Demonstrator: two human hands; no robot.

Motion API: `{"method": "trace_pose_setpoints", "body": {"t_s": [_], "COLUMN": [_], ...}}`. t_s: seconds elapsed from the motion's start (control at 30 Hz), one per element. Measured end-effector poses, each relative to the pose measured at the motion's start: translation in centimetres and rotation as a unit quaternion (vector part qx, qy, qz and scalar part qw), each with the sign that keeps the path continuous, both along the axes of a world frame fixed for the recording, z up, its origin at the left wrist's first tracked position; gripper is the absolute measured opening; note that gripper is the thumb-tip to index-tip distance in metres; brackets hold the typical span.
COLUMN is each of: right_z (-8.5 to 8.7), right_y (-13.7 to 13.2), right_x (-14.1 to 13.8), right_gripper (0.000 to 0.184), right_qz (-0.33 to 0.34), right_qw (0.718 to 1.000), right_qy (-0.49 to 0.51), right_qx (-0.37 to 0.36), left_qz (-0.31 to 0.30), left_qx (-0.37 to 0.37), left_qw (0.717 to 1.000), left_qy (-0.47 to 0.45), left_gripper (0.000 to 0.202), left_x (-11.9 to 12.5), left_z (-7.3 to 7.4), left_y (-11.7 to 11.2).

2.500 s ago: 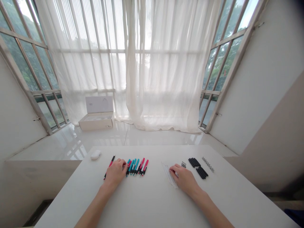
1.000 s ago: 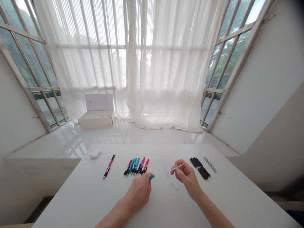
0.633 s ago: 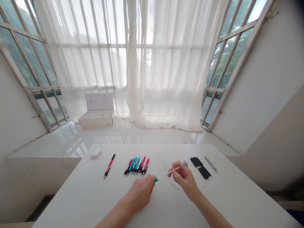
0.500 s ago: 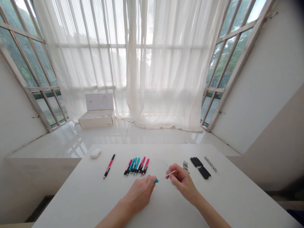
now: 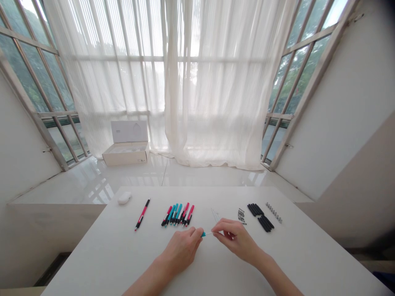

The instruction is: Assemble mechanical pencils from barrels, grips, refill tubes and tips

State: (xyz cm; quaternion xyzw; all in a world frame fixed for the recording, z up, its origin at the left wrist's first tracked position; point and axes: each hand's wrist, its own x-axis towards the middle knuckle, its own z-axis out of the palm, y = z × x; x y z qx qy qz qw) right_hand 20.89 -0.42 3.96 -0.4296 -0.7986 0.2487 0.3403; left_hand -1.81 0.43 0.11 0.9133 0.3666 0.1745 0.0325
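Note:
My left hand point(image 5: 182, 250) is closed round a teal pen barrel point(image 5: 203, 234), of which only the tip shows past my fingers. My right hand point(image 5: 236, 240) pinches a thin white refill point(image 5: 209, 233) whose end is pushed into that barrel tip. Both hands hover just above the white table point(image 5: 108, 255), near its middle. Behind my left hand lies a row of several teal and pink pen barrels point(image 5: 178, 215). A few loose white refills point(image 5: 215, 214) lie just behind my right hand.
A finished pink pen point(image 5: 142, 214) and a white mouse-like object point(image 5: 124, 198) lie at the left rear. Small springs point(image 5: 241, 215), black grip pieces point(image 5: 259, 216) and grey tips point(image 5: 274, 212) lie at the right rear. An open white box point(image 5: 127, 148) sits on the floor.
My left hand picked a teal barrel from the row and brought it to the middle. My right hand lifted a white refill and slid it further into the barrel.

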Motion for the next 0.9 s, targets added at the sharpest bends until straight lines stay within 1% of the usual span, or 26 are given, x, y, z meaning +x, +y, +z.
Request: {"method": "trace_pose_setpoints", "body": {"t_s": [0.3,0.4,0.6,0.9], "right_z": [-0.22,-0.5,-0.74,-0.49], "right_y": [-0.13,-0.16,-0.29,-0.21], "right_x": [0.08,-0.09,-0.43,-0.21], "right_gripper": [0.021,0.02,0.021,0.025], "right_qz": [-0.008,-0.012,-0.021,-0.015], "right_qw": [0.999,0.998,0.997,0.998], "right_qy": [-0.049,-0.061,-0.06,-0.063], "right_qx": [0.016,0.027,0.038,0.027], "left_qz": [-0.011,-0.004,0.016,0.015], "left_qx": [0.022,0.028,0.039,0.045], "left_qw": [1.0,0.999,0.999,0.997], "left_qy": [-0.014,-0.018,-0.029,-0.067], "left_gripper": [0.014,0.013,0.014,0.014], "left_x": [-0.06,-0.02,0.0,0.04], "left_z": [0.35,0.4,0.43,0.4], "left_y": [-0.12,-0.1,-0.05,-0.13]}}
